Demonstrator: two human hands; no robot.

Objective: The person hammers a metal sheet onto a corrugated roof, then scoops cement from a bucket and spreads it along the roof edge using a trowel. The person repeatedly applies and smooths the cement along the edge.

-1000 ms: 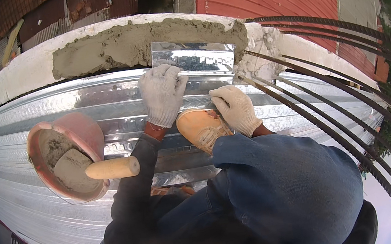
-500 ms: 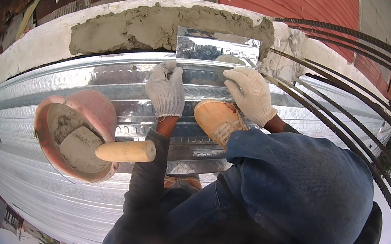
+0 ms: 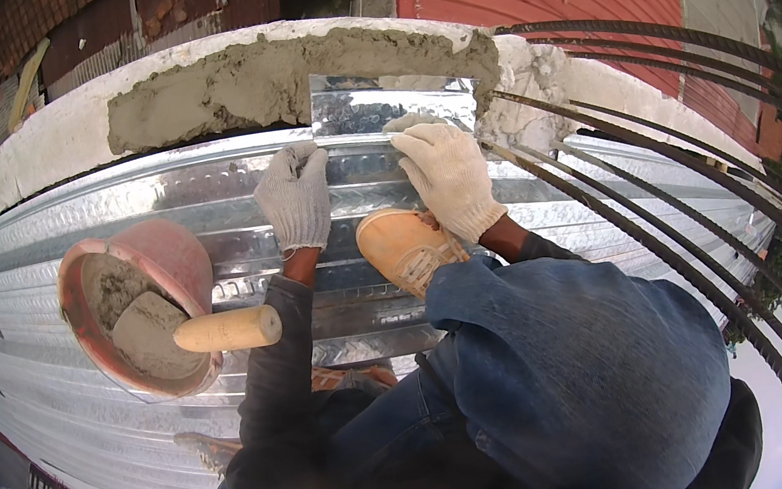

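Note:
A small, mirror-bright metal sheet point(image 3: 360, 105) stands against the wet mortar point(image 3: 207, 98) on the low wall. My left hand point(image 3: 295, 200), in a grey knit glove, has its fingers curled at the sheet's lower left corner. Gloved in off-white, my right hand point(image 3: 450, 177) is closed at the lower edge, its fingertips mirrored in the metal. To the left, a reddish bucket point(image 3: 173, 262) holds grey mortar. A trowel rests in it, blade coated with mortar and wooden handle point(image 3: 232, 330) sticking out over the rim.
Ridged metal decking point(image 3: 230, 182) lies underfoot, with my tan shoe point(image 3: 404, 248) between my hands. Long bent rebar rods point(image 3: 661, 158) project from the wall's right end. Beyond the white wall point(image 3: 67, 141) stand rusty sheeting and a red corrugated roof point(image 3: 537, 0).
My right hand has moved up to the sheet's lower edge, its fingers drawing in. The left hand stays by the corner. The whole view has shifted, with the scene sliding left and slightly down.

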